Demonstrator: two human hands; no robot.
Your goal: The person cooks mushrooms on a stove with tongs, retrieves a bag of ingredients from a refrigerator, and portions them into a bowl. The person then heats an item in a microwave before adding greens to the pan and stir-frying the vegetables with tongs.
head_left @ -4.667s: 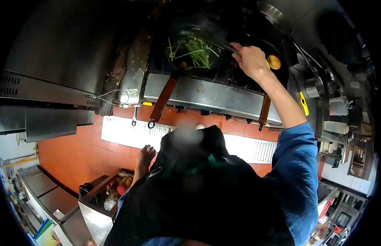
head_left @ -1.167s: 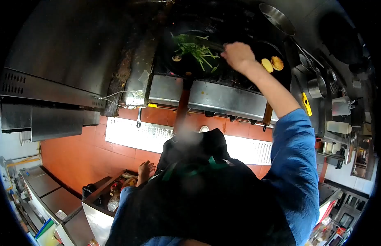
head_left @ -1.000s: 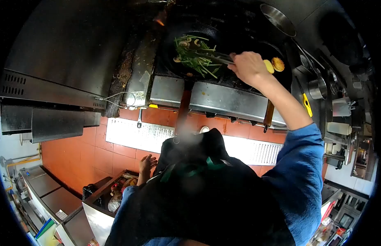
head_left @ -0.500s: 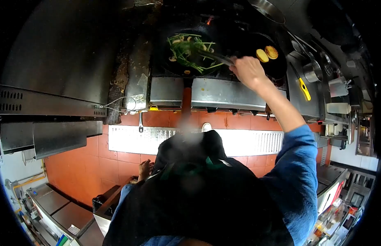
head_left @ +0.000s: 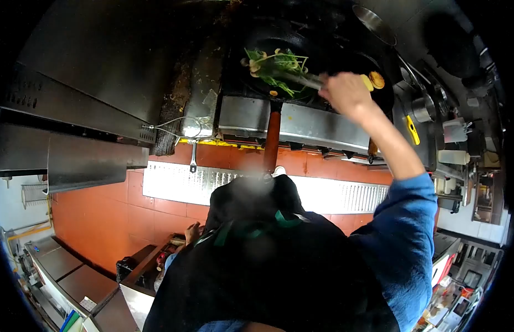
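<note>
My right hand [head_left: 350,97] is closed around the handle of what look like metal tongs [head_left: 309,81], blurred by motion. Their far end is among green stalks and pale pieces, perhaps mushrooms [head_left: 290,86], in a dark frying pan [head_left: 309,98]. The pan's reddish-brown handle [head_left: 272,138] points back towards my body, with no hand on it. Beyond my right hand, two round yellow-browned pieces [head_left: 377,79] lie in another dark pan, one partly covered by the hand. My left hand [head_left: 193,232] hangs low beside my apron, fingers loosely apart, touching nothing I can see.
The stove's steel front edge [head_left: 312,119] runs between me and the pans. Right of it are a yellow-handled tool [head_left: 413,130], a small metal pot [head_left: 423,109] and a squeeze bottle [head_left: 454,157]. A metal floor grate [head_left: 345,195] crosses the red tiles. An open drawer [head_left: 143,271] is behind left.
The view has shifted, so the stove appears further right. My right hand has moved the tongs within the pan, and the greens are bunched differently. The left hand stays low.
</note>
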